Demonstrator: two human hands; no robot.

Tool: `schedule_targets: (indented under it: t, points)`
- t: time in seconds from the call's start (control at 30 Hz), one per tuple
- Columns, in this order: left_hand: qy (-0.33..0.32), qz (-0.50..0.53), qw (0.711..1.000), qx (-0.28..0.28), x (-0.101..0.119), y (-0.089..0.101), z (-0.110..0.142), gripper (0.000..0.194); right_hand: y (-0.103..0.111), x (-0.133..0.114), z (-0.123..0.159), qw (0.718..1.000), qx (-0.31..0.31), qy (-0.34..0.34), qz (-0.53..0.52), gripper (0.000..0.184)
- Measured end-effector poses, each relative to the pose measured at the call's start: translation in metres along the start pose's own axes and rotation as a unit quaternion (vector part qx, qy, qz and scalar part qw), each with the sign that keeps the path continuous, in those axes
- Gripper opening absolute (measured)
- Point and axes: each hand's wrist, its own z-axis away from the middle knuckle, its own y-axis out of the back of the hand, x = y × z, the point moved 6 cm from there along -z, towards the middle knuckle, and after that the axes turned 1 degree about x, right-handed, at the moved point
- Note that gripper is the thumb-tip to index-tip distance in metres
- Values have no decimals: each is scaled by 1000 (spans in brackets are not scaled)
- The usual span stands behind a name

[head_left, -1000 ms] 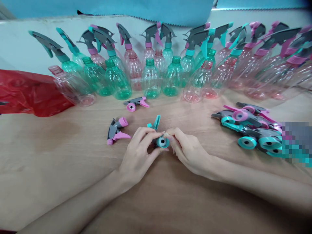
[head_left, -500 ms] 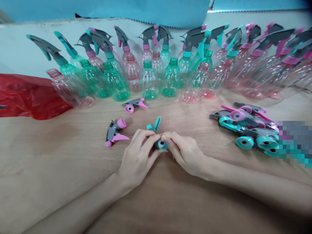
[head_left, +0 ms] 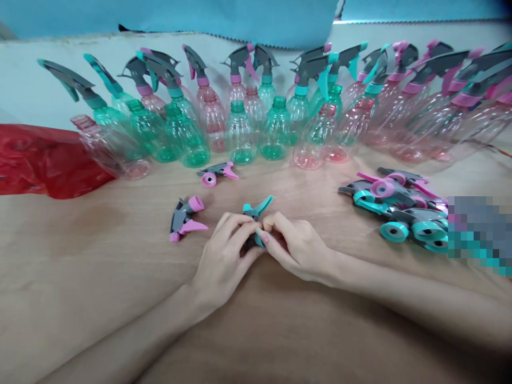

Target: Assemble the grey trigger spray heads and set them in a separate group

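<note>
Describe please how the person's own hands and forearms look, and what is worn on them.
The left hand and right hand show no gloves or rings. The left forearm and right forearm are slim, without visible sleeves, watch or markings.

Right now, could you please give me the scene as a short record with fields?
left hand: left hand grips a gray-and-teal trigger sprayer
right hand: right hand, fingers at its teal collar
nearby: two gray-and-pink trigger sprayers lying on the table
right side: pile of pink and teal trigger sprayers
back: green bottles and pink bottles, some sprayer-topped, others open-necked
left side: red plastic sheet or bag
</note>
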Motion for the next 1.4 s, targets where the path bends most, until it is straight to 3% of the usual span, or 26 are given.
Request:
schedule_targets:
  t: [0.17, 0.33, 0.57, 0.7, 0.8, 0.9, 1.07, 1.4]
  points:
    - [45, 2, 999, 9, -9, 5, -3, 20, 0, -6, 0, 998, 5, 56, 29, 22]
    - [31, 1, 999, 20, -10, 9, -5, 22, 2, -4, 0, 998, 11, 52, -46, 18]
    - [-2, -13, 999, 37, -6, 11, -4, 25, 0, 11, -1, 979, -9, -63, -193, 20]
    - [-5, -31, 998, 61, -8, 15, -5, 24, 1, 19, -3, 969, -5, -136, -204, 26]
    - [-9, -44, 996, 76, -10, 16, -5, 24, -5, 23, -5, 964, -63, -159, -202, 31]
    - [0, -43, 997, 71, -14, 15, -5, 22, -12, 26, -5, 939, -128, -163, -273, 35]
    - [46, -12, 996, 75, -22, 17, -5, 24, -14, 30, -5, 891, -165, -178, -383, 31]
    - [78, 59, 995, 20, -14, 7, -4, 31, -8, 49, -6, 847, -128, -227, -463, 28]
